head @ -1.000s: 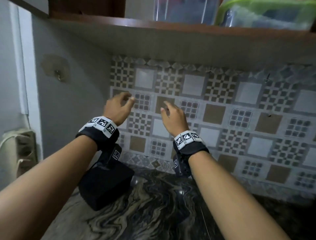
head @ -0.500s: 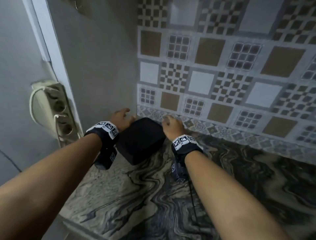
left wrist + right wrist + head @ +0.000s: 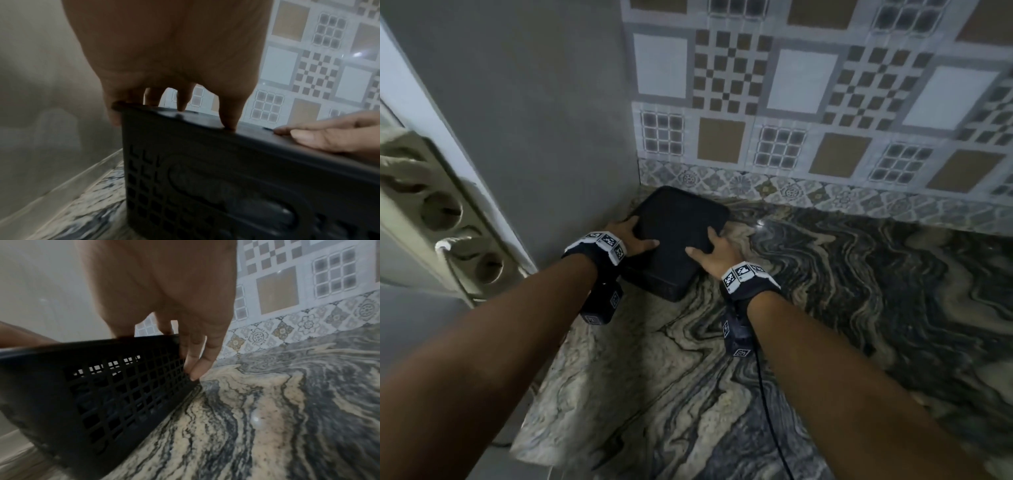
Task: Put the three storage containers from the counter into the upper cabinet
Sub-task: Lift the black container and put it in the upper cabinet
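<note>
A black lattice-sided storage container [image 3: 678, 233] with a flat lid sits on the marble counter [image 3: 825, 308], tucked into the corner. My left hand [image 3: 635, 234] holds its left edge, thumb lying on the lid and fingers over the side. In the left wrist view those fingertips [image 3: 180, 107] press on the container's [image 3: 205, 178] top rim. My right hand [image 3: 709, 246] grips the right edge, thumb on the lid. In the right wrist view its fingers [image 3: 191, 363] run down the lattice wall [image 3: 102, 386]. No other container or cabinet is in view.
A grey side wall [image 3: 534, 120] stands close on the container's left, the patterned tile backsplash [image 3: 808, 102] right behind it. A beige power strip [image 3: 441, 219] hangs on the far left. A thin black cable [image 3: 767, 404] trails from my right wrist across the counter.
My view dropped from the shelf with two containers down to the counter. Both hands came down from in front of the tiles and took hold of the black container's sides.
</note>
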